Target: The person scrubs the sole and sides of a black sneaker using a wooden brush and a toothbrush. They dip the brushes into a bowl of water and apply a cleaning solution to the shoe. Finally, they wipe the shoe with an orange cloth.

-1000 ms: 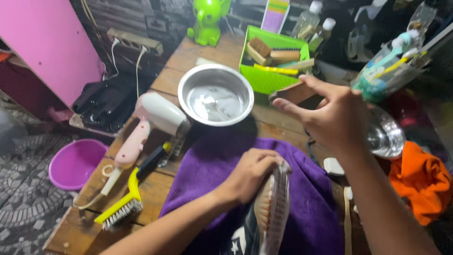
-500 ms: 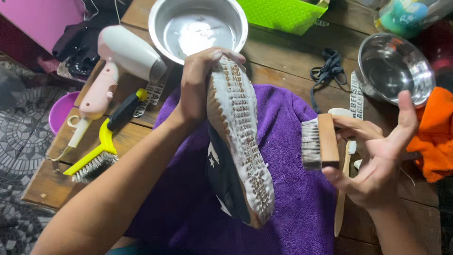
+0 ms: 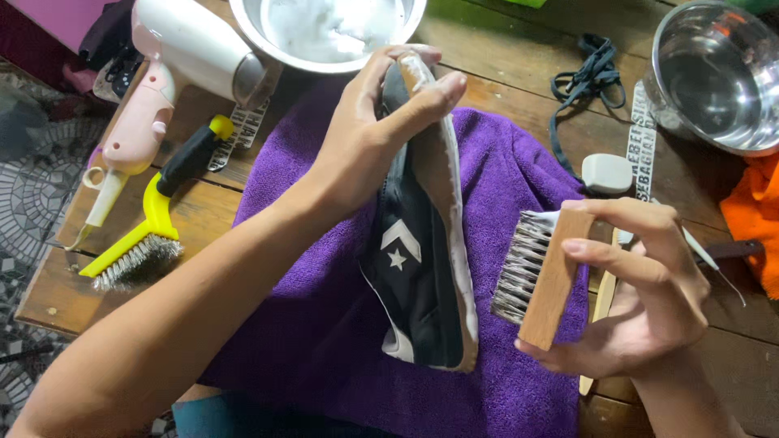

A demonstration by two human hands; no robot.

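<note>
A black canvas sneaker with a white rubber sole edge and a white star-and-chevron mark (image 3: 422, 268) is being held up on its side over the purple terry towel (image 3: 503, 162), its long axis running from the upper middle of the view down toward the person. The toe end is being clasped by the left hand (image 3: 369, 134), fingers and thumb wrapped fully around it. The sole edge is being turned to the right, facing the wooden-backed brush with pale bristles (image 3: 540, 272), which is being gripped closed in the right hand (image 3: 649, 292). The bristles are being pointed left at the shoe, just beside it and not touching. The right hand is therefore the nearer one to the sole's lower half. The white sole is looking greyed and wet.
</note>
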